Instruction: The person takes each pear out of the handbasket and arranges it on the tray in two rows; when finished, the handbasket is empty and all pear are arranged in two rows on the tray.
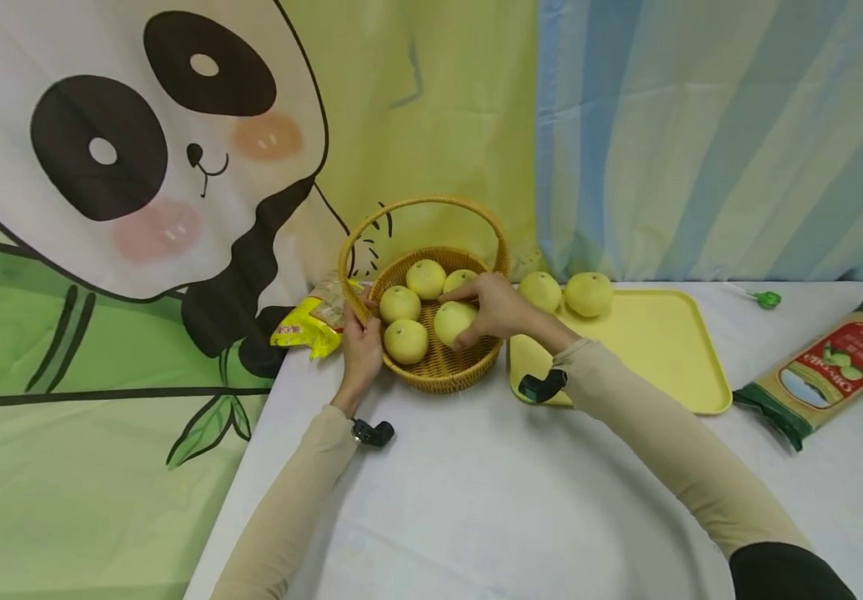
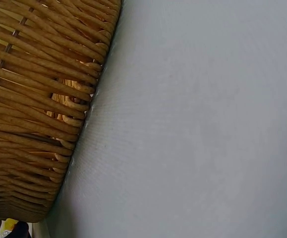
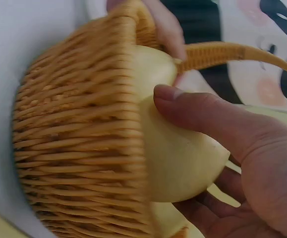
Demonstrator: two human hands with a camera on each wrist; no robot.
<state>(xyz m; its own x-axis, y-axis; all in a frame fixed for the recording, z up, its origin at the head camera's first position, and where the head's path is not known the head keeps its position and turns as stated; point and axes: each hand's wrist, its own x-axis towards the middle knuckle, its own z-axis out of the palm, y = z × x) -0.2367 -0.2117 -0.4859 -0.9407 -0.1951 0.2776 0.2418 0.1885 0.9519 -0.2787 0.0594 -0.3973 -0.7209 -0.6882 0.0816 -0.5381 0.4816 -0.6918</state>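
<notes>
A round wicker basket (image 1: 449, 382) with a tall arched handle stands on the white table, and several round, pale yellow-green fruits (image 1: 405, 342) lie inside. At its left side, my left hand (image 1: 362, 354) grips the rim by the foot of the handle. My right hand (image 1: 502, 308) reaches over the right rim and holds one pale fruit (image 1: 454, 323) between thumb and fingers. Seen from the right wrist, that held fruit (image 3: 183, 158) is at the rim, with my thumb across its top. The left wrist view shows mostly the woven basket side (image 2: 34, 99).
Right of the basket lies a yellow tray (image 1: 656, 350), with two more fruits (image 1: 589, 294) at its back left. A yellow packet (image 1: 311, 325) sits behind my left hand. Farther right are a green-and-red package (image 1: 832, 371) and a small green item (image 1: 765, 298). Printed curtains (image 1: 469, 108) hang behind.
</notes>
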